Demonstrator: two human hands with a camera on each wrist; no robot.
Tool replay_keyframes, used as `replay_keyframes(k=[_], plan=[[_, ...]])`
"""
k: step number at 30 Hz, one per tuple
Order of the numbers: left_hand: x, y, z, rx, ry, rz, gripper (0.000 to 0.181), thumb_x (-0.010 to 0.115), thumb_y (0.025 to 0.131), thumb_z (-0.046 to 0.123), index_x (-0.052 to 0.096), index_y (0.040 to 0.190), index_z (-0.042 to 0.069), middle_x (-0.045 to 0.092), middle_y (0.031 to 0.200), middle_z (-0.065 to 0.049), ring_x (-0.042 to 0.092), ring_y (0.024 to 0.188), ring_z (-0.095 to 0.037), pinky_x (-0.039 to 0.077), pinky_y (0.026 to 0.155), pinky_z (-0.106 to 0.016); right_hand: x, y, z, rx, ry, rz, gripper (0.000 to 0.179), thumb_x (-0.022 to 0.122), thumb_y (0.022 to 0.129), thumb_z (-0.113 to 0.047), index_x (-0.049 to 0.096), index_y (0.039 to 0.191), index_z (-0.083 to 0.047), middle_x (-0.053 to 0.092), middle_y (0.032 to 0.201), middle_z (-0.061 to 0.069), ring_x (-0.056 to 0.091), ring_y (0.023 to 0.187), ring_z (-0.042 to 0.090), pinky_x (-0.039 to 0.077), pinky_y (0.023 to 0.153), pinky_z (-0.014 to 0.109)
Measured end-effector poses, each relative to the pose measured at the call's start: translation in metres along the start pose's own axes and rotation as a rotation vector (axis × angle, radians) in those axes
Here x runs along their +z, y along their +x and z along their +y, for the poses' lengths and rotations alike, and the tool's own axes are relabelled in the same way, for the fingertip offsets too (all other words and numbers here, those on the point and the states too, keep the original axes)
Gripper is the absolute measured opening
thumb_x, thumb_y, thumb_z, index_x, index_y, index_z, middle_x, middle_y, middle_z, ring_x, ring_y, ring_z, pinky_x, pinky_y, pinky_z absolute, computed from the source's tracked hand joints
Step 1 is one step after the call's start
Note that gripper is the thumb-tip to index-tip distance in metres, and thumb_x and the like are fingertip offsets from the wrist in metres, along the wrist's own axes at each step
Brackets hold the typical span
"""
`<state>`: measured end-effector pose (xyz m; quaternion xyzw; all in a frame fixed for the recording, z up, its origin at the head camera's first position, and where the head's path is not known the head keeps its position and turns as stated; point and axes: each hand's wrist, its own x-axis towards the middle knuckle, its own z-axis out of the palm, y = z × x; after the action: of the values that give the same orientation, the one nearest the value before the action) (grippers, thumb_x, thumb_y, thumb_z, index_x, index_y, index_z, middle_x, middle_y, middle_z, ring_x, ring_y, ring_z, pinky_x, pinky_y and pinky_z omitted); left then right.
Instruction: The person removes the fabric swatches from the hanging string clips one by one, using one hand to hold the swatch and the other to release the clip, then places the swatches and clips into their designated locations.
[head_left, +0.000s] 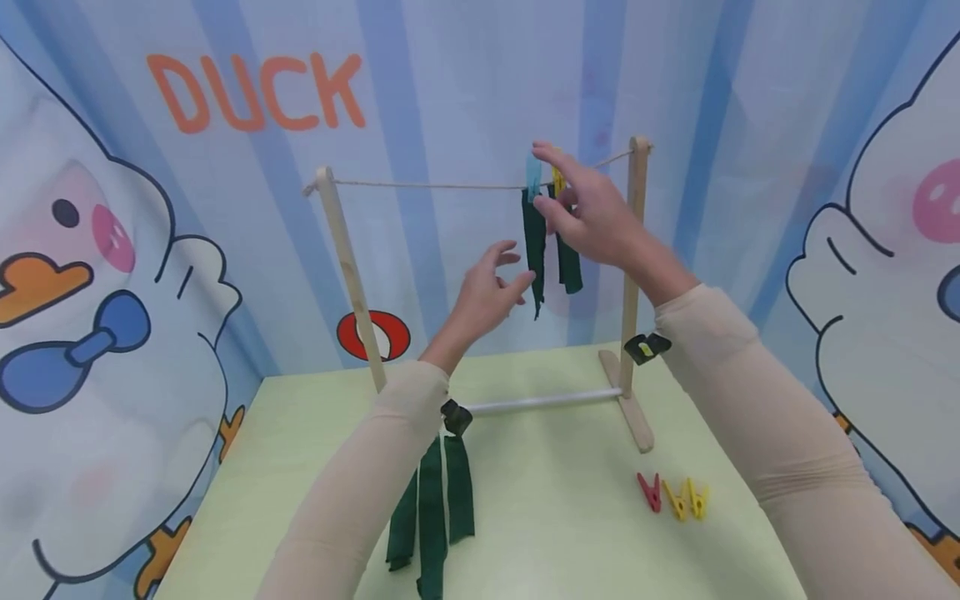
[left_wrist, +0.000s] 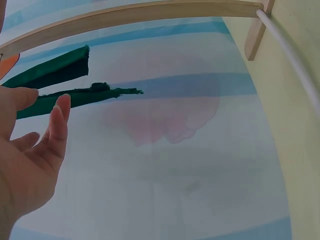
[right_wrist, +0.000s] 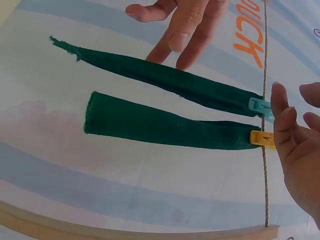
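Observation:
Two dark green fabric strips hang from a thin rope (head_left: 435,185) strung across a wooden stand. A light blue clothespin (right_wrist: 260,106) clips the left strip (head_left: 533,242). The right strip (right_wrist: 150,124) hangs from a yellow clothespin (right_wrist: 261,138). My right hand (head_left: 592,212) is beside the blue clothespin, thumb and fingers spread apart; whether a fingertip touches it, I cannot tell. Lower down, my left hand (head_left: 483,292) is next to the left strip's lower part, its fingers loosely bent and not gripping it.
Several more green strips (head_left: 431,517) lie on the pale yellow table (head_left: 555,517), partly behind my left forearm. At the right are a red clothespin (head_left: 649,492) and two yellow clothespins (head_left: 677,500). The stand has wooden posts (head_left: 634,267) and a white lower bar (head_left: 540,402). A duck-print curtain surrounds the table.

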<state>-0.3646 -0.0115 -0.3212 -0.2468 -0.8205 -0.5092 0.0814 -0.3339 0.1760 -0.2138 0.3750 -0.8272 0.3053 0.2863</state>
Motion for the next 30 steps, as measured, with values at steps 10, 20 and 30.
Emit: replay_keyframes(k=[10, 20, 30], plan=[[0.01, 0.009, 0.006, -0.033, -0.037, 0.003, 0.06, 0.061, 0.102, 0.024, 0.033, 0.154, 0.015, 0.051, 0.146, -0.009, 0.068, 0.073, -0.015, 0.057, 0.065, -0.032, -0.004, 0.013, -0.004, 0.06, -0.009, -0.064, 0.058, 0.052, 0.104, -0.015, 0.029, 0.158, -0.012, 0.054, 0.14, 0.009, 0.058, 0.061, 0.013, 0.047, 0.056, 0.026], [0.021, 0.012, 0.002, -0.058, -0.144, -0.001, 0.056, 0.061, 0.101, 0.017, 0.037, 0.151, 0.014, 0.055, 0.141, -0.012, 0.071, 0.078, -0.027, 0.056, 0.059, -0.034, -0.001, 0.019, -0.004, 0.103, -0.056, -0.112, 0.053, 0.045, 0.106, -0.012, 0.03, 0.157, -0.008, 0.026, 0.163, 0.006, 0.057, 0.056, 0.017, 0.05, 0.063, 0.027], [0.021, 0.022, 0.016, -0.046, -0.344, 0.063, 0.048, 0.058, 0.102, 0.017, 0.042, 0.148, 0.015, 0.059, 0.137, -0.01, 0.072, 0.077, -0.022, 0.055, 0.059, -0.031, -0.003, 0.028, -0.008, 0.14, -0.172, -0.178, 0.049, 0.038, 0.106, -0.004, 0.032, 0.155, -0.004, 0.03, 0.161, 0.012, 0.027, 0.148, 0.023, 0.028, 0.117, 0.04]])
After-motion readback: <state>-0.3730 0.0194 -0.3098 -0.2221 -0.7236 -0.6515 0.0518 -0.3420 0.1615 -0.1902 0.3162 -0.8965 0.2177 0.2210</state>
